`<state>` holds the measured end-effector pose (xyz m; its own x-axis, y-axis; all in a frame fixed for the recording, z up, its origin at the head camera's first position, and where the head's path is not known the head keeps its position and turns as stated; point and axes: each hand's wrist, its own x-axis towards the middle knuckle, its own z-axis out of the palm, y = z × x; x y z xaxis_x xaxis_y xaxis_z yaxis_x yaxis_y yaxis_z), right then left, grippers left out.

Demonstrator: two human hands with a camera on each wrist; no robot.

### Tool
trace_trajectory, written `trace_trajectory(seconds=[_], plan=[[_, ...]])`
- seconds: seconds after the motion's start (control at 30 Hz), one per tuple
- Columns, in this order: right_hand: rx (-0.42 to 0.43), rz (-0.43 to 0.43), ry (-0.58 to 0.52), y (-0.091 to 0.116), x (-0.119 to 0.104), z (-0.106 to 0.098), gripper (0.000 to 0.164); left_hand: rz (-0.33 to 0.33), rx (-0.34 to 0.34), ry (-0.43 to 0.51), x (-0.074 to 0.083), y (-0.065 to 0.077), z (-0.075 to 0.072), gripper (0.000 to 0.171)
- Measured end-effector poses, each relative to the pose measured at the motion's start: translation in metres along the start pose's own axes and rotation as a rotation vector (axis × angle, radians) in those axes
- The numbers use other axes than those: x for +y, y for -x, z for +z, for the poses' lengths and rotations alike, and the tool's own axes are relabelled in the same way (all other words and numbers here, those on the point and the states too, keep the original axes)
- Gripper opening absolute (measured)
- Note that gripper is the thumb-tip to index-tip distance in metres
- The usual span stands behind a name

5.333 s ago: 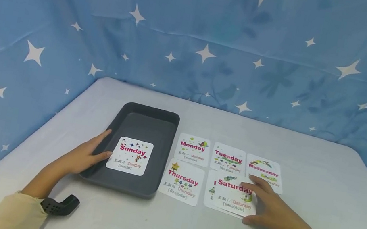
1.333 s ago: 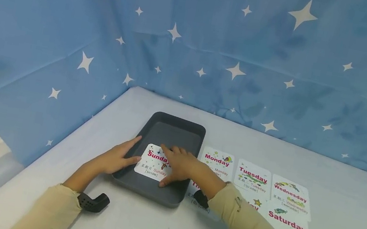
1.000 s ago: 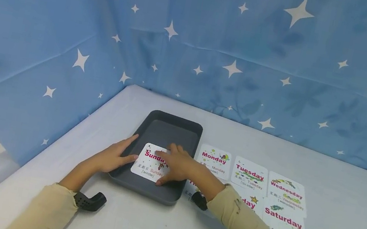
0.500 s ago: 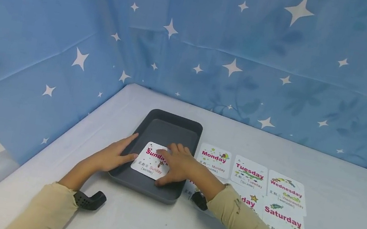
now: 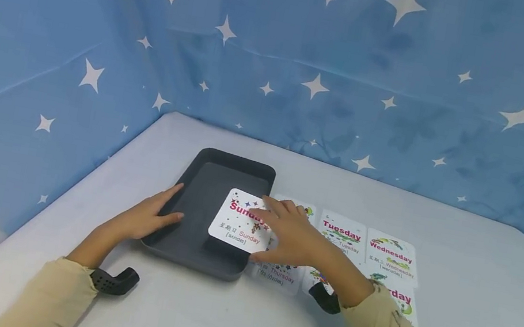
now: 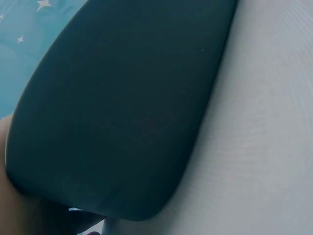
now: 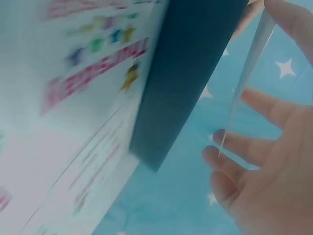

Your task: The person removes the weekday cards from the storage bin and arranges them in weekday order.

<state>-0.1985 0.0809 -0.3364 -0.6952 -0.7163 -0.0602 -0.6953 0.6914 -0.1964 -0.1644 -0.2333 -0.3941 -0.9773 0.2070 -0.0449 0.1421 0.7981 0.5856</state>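
My right hand [image 5: 298, 240] holds a white card printed "Sunday" [image 5: 238, 221] by its right side, thumb at the lower edge and fingers at the upper. Raised above the dark grey tray [image 5: 202, 188], the card overlaps the tray's right rim in the head view. In the right wrist view the card [image 7: 248, 63] shows edge-on between thumb and fingertips, clear of the cards below. My left hand [image 5: 140, 218] grips the tray's left rim, thumb over the inside. The left wrist view is mostly filled by the tray's outer side [image 6: 117, 107].
Right of the tray lie more weekday cards in two rows, among them Tuesday [image 5: 342, 230], Wednesday [image 5: 392, 255], Thursday [image 5: 275, 278] and Saturday [image 5: 403, 302], several partly covered by my right arm. A blue star-patterned curtain [image 5: 275, 31] hangs behind the white table [image 5: 193, 315].
My right hand has gone from the Saturday card to the Sunday card in the tray, then lifted it up and rightward. My left hand has stayed at the tray's left rim.
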Motion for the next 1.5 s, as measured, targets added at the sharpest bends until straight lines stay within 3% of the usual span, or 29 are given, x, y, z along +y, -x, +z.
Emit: trace_trajectory(seconds=[0.23,0.43,0.73,0.9,1.1,1.23,1.5], plan=[[-0.040,0.050,-0.026,0.055,0.021,0.012,0.081,0.000,-0.015,0.004,-0.002,0.006,-0.004,0.074],[-0.013,0.142,-0.113,0.102,0.029,0.019,0.079,-0.008,-0.006,0.005,-0.001,0.007,-0.008,0.074],[-0.004,0.144,-0.109,0.150,0.029,0.024,0.079,-0.010,-0.015,0.012,-0.001,0.008,-0.010,0.075],[0.020,0.097,-0.101,0.167,0.029,0.031,0.078,-0.021,-0.027,0.029,0.001,0.007,-0.010,0.076],[-0.058,0.094,-0.125,0.181,0.028,0.042,0.077,-0.026,-0.041,0.039,0.002,0.004,-0.009,0.077],[-0.048,0.077,-0.099,0.187,0.027,0.045,0.077,-0.031,-0.045,0.040,0.004,0.004,-0.009,0.077],[-0.129,0.129,-0.133,0.193,0.024,0.041,0.076,-0.019,-0.057,0.040,0.009,0.000,-0.005,0.076]])
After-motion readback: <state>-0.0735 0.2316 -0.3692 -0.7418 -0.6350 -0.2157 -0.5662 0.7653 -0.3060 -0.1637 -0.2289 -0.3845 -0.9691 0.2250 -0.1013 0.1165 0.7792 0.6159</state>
